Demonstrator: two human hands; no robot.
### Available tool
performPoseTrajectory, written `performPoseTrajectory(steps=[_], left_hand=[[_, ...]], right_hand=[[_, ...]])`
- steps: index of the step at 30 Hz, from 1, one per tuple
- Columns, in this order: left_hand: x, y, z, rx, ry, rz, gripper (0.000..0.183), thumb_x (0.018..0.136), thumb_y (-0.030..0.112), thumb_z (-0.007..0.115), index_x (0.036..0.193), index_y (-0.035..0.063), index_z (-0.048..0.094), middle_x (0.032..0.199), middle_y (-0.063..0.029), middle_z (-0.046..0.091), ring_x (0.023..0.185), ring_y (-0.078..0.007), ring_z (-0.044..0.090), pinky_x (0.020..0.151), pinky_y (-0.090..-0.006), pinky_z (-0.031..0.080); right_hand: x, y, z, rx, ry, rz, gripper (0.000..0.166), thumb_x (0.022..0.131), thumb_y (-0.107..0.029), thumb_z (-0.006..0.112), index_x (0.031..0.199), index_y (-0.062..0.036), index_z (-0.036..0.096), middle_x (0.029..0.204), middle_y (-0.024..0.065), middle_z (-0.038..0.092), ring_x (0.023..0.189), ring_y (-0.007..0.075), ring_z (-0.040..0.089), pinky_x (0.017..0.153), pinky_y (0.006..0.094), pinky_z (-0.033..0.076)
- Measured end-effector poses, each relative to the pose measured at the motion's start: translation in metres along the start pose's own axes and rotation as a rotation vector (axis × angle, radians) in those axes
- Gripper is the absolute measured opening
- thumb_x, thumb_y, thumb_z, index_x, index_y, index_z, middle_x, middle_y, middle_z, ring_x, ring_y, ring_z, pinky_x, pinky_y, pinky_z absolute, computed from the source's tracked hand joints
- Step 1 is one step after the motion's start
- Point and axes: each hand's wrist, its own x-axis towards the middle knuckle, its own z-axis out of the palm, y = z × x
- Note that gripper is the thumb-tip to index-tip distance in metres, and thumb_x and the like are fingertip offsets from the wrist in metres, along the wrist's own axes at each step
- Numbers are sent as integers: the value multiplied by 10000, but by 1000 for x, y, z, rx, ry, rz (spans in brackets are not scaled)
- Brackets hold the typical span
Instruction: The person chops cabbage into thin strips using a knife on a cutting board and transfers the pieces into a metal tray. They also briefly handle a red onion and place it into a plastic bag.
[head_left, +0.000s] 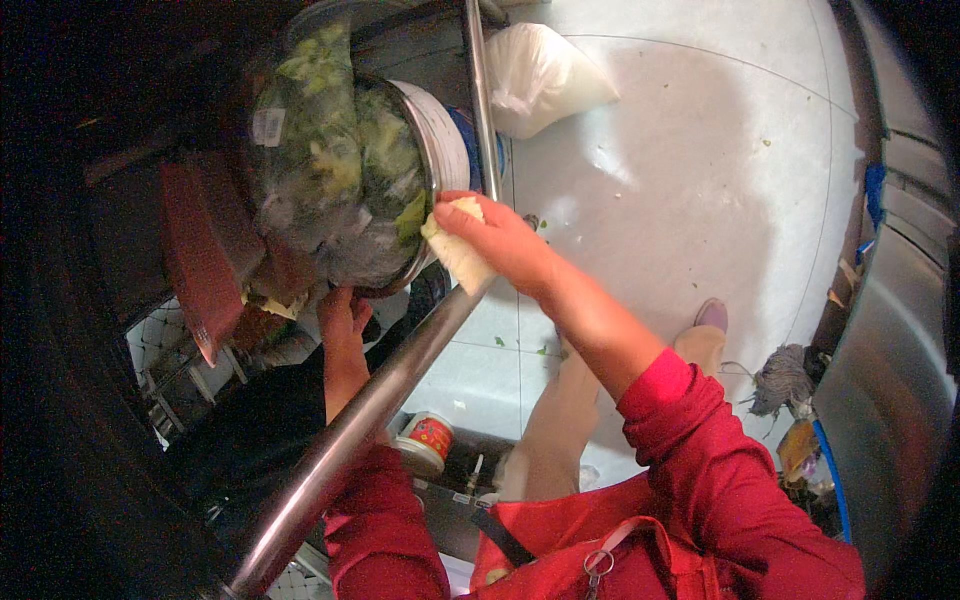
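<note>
My right hand (499, 236) grips a pale yellow cloth (459, 251), folded and held between thumb and fingers. The cloth lies at the bend of a metal rail (360, 401), close to the rim of a round container (442, 142). Green leafy scraps (322, 157) and clear plastic film fill the container's mouth. At its near edge, my left hand (345, 315) holds the underside of the dark rim; some of its fingers are hidden there. The rail passes in front of my left forearm.
A tied white plastic bag (536, 79) rests on the tiled floor (675, 187), which has scattered leaf bits. A mop head (784, 379) and a steel panel (892, 390) are at right. Below the rail stands a red-and-white tub (427, 442). A red plastic piece (196, 262) is at left.
</note>
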Motion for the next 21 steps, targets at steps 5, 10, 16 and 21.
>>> performPoseTrajectory(steps=[5,10,16,21], left_hand=[[-1,-33,-10,-267,-147,-70,264,898,243,589,1081,53,572,1009,-85,627,838,-196,606,677,-313,497],[9,-35,-36,-532,-256,-210,307,905,164,553,1188,46,536,1125,-98,612,1010,-229,590,802,-356,491],[20,-42,-54,-972,-135,-541,297,912,212,554,1167,61,554,1069,-87,640,892,-215,635,592,-309,533],[20,-44,-45,-1112,-601,-594,274,904,160,544,1157,57,557,1093,-102,634,882,-239,643,551,-327,552]], right_hand=[[6,14,7,-174,-124,-307,640,843,-304,683,1343,-8,414,1186,87,548,1101,163,507,964,294,398],[20,17,3,-379,-197,-574,689,797,-277,708,1353,-26,389,1285,149,487,1205,253,461,1031,344,350],[18,30,10,-409,-203,-567,599,825,-207,696,1319,-44,400,1190,109,498,1143,227,477,1003,349,362],[20,30,5,-473,-191,-624,600,820,-205,701,1322,-54,409,1230,120,486,1173,235,473,1006,354,365]])
